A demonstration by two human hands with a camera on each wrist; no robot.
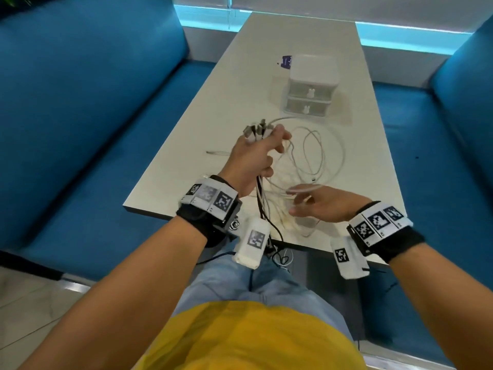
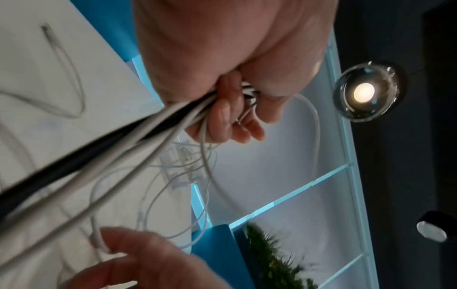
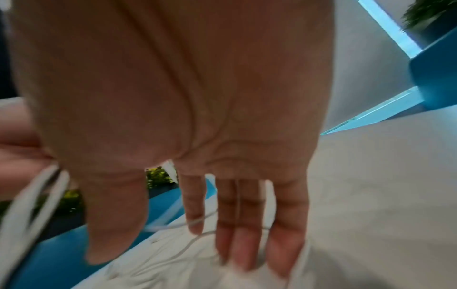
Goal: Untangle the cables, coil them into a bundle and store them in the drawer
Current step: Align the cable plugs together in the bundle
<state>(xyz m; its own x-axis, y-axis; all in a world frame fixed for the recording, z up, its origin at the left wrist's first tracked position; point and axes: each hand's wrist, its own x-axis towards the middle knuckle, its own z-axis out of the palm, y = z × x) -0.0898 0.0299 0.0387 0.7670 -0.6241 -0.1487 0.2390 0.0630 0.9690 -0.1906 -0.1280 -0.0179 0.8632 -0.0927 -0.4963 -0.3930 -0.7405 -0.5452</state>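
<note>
Cables (image 1: 306,153) partly gathered: left hand (image 1: 253,158) grips their plug ends, right hand (image 1: 320,206) reaches open-fingered into loose loops (coiling unfinished); drawer (image 1: 306,105) near the table's far edge stays closed.

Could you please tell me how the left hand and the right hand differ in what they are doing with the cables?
The left hand is fisted round the cables, connector ends sticking above it; the right hand is flat with straight fingers. The left is raised; the right is lower, near the table edge. Both wear tagged wristbands.
</note>
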